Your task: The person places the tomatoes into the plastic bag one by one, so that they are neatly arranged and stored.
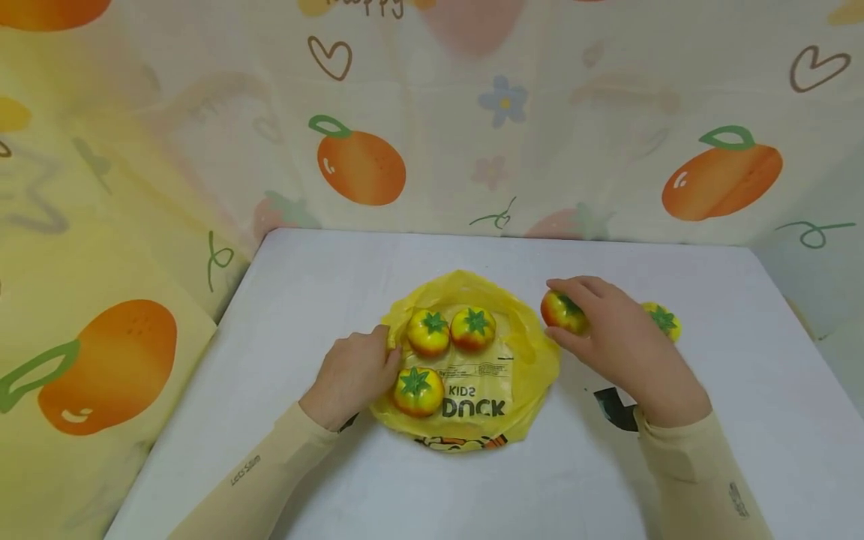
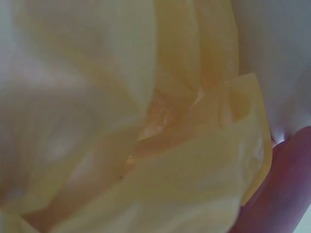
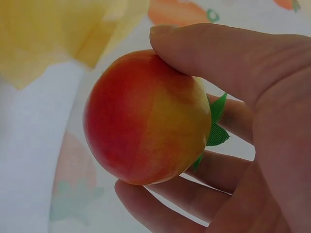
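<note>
My right hand [image 1: 624, 349] holds a red-and-yellow toy tomato [image 3: 146, 116] with green fabric leaves, gripping it between thumb and fingers to the right of a yellow plastic bag [image 1: 529, 352]. The bag is spread on the table with its mouth up and black print showing. Three more toy tomatoes lie in it: one at the back left [image 1: 428, 332], one at the back right [image 1: 472, 328], one at the front left [image 1: 419, 391]. At the bag's left edge my left hand [image 1: 354, 375] pinches the yellow plastic [image 2: 194, 165]; its fingertips are partly hidden.
Behind my right hand another toy tomato [image 1: 663, 321] sits on the white table [image 1: 540, 480], partly covered by the hand. A cloth backdrop [image 1: 432, 90] printed with oranges and hearts rises beyond the table's back edge and along its left side.
</note>
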{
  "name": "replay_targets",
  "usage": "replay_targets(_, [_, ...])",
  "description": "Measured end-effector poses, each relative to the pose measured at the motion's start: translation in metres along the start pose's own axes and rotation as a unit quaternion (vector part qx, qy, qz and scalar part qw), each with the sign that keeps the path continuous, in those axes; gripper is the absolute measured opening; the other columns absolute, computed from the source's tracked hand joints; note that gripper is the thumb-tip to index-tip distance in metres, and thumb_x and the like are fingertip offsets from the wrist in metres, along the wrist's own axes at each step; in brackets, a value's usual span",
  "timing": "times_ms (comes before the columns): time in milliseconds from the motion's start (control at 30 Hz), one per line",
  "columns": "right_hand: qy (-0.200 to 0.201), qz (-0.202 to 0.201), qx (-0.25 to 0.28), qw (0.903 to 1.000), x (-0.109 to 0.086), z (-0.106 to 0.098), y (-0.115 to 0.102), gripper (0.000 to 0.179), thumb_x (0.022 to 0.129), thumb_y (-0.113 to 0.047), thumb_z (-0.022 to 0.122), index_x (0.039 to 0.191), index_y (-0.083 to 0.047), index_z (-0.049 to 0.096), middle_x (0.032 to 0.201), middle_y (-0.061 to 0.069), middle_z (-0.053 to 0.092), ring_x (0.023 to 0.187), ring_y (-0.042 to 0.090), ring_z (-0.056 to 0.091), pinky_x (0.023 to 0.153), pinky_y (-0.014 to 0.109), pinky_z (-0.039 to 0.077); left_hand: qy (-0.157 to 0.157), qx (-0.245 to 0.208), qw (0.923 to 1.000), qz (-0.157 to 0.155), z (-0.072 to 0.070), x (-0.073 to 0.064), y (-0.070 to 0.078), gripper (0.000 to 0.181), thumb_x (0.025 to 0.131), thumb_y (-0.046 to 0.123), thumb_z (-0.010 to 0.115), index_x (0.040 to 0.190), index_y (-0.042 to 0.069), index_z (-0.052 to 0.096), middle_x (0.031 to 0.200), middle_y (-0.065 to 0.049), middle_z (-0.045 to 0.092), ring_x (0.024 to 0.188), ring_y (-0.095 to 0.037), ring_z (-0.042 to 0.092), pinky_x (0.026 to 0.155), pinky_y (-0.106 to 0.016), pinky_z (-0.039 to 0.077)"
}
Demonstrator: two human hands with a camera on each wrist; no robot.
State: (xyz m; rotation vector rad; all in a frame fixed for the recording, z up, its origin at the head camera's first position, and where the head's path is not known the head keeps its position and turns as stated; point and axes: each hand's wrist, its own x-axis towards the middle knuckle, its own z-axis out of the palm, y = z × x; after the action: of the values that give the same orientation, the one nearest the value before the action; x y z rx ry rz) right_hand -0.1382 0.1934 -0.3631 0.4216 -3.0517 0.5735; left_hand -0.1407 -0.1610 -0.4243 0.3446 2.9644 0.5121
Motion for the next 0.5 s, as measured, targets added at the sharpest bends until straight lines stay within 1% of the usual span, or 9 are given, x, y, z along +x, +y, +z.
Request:
replay_targets(200, [0.009,-0.041,0.000,0.9991,-0.005,-0.002,-0.020,0.064,0.095,-0.035,0.084,0.152,-0.020,0.059,0.146,0.010,0.062,0.131,0.036,0.062,0.107,0.061,0.056,0.004,0.000,1.0000,0.001,0.000,-0.001,-0.001,0.025,0.105,0.024,0.063,0.094,0.002,0.060,0.061,-0.004,0.051,0.048,-0.020,0.049,0.045,-0.028,0.036])
replay_targets(367, [-0.007,-0.051,-0.003,0.9987,-0.008,0.000,-0.034,0.065,0.095,-0.036,0.084,0.152,-0.020,0.059,0.149,0.011,0.061,0.134,0.036,0.061,0.109,0.059,0.055,-0.001,0.001,1.0000,-0.001,-0.001,-0.001,-0.001,0.025,0.106,0.025,0.062,0.095,0.002,0.060,0.062,-0.004,0.051,0.049,-0.020,0.049,0.046,-0.028,0.036])
replay_targets(500, [-0.019,-0.061,-0.003,0.9980,-0.010,0.005,-0.043,0.067,0.094,-0.039,0.085,0.153,-0.020,0.058,0.152,0.012,0.059,0.137,0.037,0.060,0.112,0.059,0.054,-0.004,-0.002,1.0000,-0.002,-0.002,-0.001,0.001,0.025,0.105,0.024,0.062,0.093,0.003,0.060,0.062,-0.003,0.051,0.050,-0.020,0.049,0.046,-0.029,0.036])
